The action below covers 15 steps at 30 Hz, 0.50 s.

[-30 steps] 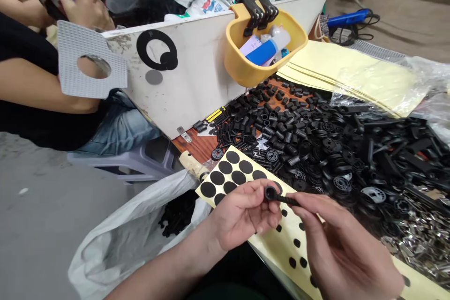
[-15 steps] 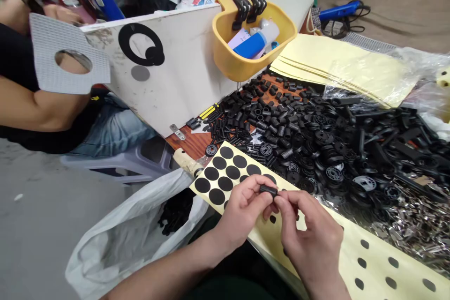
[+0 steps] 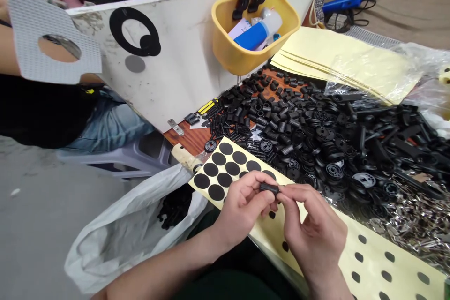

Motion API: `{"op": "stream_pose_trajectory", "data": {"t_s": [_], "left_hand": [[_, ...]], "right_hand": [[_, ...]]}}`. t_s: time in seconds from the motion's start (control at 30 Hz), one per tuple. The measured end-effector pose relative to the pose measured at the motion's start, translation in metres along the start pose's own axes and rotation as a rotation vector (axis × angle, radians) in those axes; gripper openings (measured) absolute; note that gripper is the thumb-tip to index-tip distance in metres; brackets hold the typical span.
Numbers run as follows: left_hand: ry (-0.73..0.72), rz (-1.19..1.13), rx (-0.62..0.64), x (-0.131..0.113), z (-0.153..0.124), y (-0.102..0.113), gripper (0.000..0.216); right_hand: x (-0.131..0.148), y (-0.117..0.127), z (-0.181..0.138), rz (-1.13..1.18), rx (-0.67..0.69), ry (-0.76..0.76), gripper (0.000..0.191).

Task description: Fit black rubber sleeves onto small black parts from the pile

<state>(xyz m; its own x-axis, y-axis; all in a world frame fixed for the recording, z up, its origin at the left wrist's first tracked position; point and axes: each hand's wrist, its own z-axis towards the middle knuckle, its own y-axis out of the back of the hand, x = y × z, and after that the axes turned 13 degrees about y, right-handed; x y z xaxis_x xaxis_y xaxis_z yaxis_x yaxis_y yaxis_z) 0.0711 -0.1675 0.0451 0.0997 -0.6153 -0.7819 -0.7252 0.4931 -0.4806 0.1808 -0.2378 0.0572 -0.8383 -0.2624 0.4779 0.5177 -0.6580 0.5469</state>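
A small black plastic tube (image 3: 269, 189) is pinched between the thumb and fingers of my left hand (image 3: 246, 201). At the tube's right end, my right hand (image 3: 312, 225) has its thumb and forefinger pressed together; whatever they pinch is too small to make out. Both hands are above a pale yellow sticker sheet (image 3: 316, 239) bearing large black round stickers (image 3: 215, 192) at its left and smaller dark spots further right. Beyond the hands lie loose black tubes (image 3: 281, 126), black ribbed discs (image 3: 333, 170) and short black threaded pieces (image 3: 225, 131).
A yellow bin (image 3: 225, 56) hangs on a white partition (image 3: 183, 56). Shiny metal parts (image 3: 415, 220) lie at right, with black levers (image 3: 383, 145) behind. Yellow sheets (image 3: 326, 51) are stacked at the back. A white sack (image 3: 116, 239) is open below left. Another person sits beyond the partition.
The view has shifted slightly, and the partition and bin appear higher. My hands keep nearly the same hold on the tube. The other person's arm has moved up and left.
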Motion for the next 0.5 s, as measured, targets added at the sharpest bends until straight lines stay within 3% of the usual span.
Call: {"op": "stream_pose_trajectory", "data": {"t_s": [0.17, 0.3, 0.5], "left_hand": [[-0.106, 0.133, -0.057, -0.006, -0.004, -0.003, 0.007], [-0.174, 0.164, -0.039, -0.009, -0.003, -0.004, 0.006], [-0.045, -0.013, -0.001, -0.008, 0.003, 0.0, 0.006]], "right_hand": [[0.002, -0.002, -0.003, 0.234, -0.058, -0.381, 0.012], [0.006, -0.003, 0.004, 0.473, -0.069, -0.608, 0.023], [0.008, 0.001, 0.009, 0.484, -0.09, -0.664, 0.019]]}}
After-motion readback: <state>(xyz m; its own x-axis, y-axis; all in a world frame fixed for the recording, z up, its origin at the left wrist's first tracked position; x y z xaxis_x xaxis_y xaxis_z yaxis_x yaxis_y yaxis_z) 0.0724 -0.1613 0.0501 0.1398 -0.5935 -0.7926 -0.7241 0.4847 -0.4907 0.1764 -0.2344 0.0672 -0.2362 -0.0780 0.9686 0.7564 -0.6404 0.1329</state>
